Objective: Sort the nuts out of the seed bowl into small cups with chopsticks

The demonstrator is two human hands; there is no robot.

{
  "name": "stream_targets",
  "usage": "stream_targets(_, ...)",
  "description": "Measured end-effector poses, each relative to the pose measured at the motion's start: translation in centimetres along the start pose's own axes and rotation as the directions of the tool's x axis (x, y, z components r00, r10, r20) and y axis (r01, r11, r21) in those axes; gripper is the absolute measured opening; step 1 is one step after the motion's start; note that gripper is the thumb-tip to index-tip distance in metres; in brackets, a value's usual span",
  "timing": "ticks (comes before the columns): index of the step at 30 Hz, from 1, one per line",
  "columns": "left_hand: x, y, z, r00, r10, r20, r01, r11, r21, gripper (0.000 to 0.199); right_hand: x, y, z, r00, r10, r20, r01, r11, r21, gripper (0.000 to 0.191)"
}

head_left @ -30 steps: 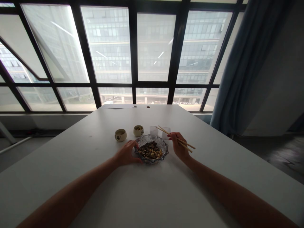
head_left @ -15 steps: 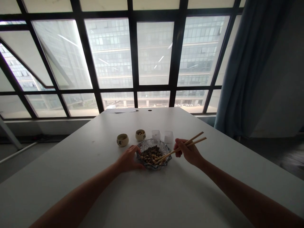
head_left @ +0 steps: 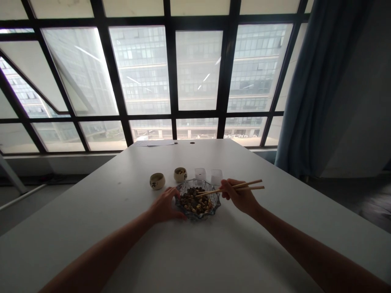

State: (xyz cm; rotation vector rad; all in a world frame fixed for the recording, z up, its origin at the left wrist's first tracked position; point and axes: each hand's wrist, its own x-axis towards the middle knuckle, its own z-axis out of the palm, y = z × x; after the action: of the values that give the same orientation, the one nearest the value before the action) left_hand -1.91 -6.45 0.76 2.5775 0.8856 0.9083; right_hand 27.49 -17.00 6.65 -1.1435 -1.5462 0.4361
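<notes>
A scalloped glass bowl [head_left: 216, 203] on the white table holds a mix of small brown and pale pieces, like nuts or seeds. My left hand [head_left: 164, 206] grips the bowl's left rim, with the thumb at the front side. Wooden chopsticks [head_left: 248, 185] are held in my right hand [head_left: 240, 196], to the right of the bowl. Their tips reach into the middle of the mix; whether they pinch a piece is too small to tell.
Behind the bowl stand a cream cup [head_left: 157, 181] with dark writing, a second cream cup [head_left: 180, 175] with small pieces inside, and two clear square containers [head_left: 200, 173]. Papers [head_left: 154, 143] lie at the table's [head_left: 122, 244] far edge, by the windows.
The chopstick tips have moved away from me and slightly left within the bowl, and the chopsticks lie flatter. My right hand has shifted slightly left. My left hand stays on the rim.
</notes>
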Motion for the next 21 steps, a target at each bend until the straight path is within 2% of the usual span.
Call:
stream_targets(2, 0.0, 0.0, 0.0, 0.999, 0.038, -0.013, -0.039, 0.999, -0.015, 0.067, 0.3, -0.1, -0.7, 0.997, 0.062, -0.041, -0.058, 0.994, 0.089, 0.063)
stream_targets(3, 0.0, 0.0, 0.0, 0.998, 0.056, -0.022, -0.056, 0.998, -0.019, 0.067, 0.4, -0.3, -1.0, 0.996, 0.085, -0.021, -0.082, 0.990, 0.114, 0.064)
stream_targets(7, 0.0, -0.1, 0.1, 0.996, 0.083, -0.042, -0.084, 0.996, -0.014, 0.068, 0.4, -1.3, -1.7, 0.978, 0.093, 0.189, -0.112, 0.989, 0.095, 0.058)
stream_targets(11, -0.1, -0.2, 0.1, 0.995, 0.090, -0.044, -0.090, 0.996, -0.006, 0.068, 0.0, -1.7, -1.3, 0.961, 0.045, 0.272, -0.063, 0.996, 0.060, 0.052)
stream_targets(15, 0.0, -0.1, 0.1, 0.995, 0.088, -0.040, -0.087, 0.996, 0.008, 0.068, 0.0, -0.9, -0.7, 0.976, 0.074, 0.206, -0.097, 0.990, 0.103, 0.052)
stream_targets(18, 0.0, -0.1, 0.1, 0.995, 0.084, -0.043, -0.084, 0.996, 0.009, 0.069, 0.3, 0.4, -0.3, 0.983, 0.167, 0.070, -0.178, 0.963, 0.200, 0.057)
stream_targets(21, 0.0, -0.1, 0.2, 0.996, 0.079, -0.041, -0.079, 0.997, 0.003, 0.069, 0.8, 2.1, 0.1, 0.960, 0.280, -0.013, -0.258, 0.901, 0.348, 0.058)
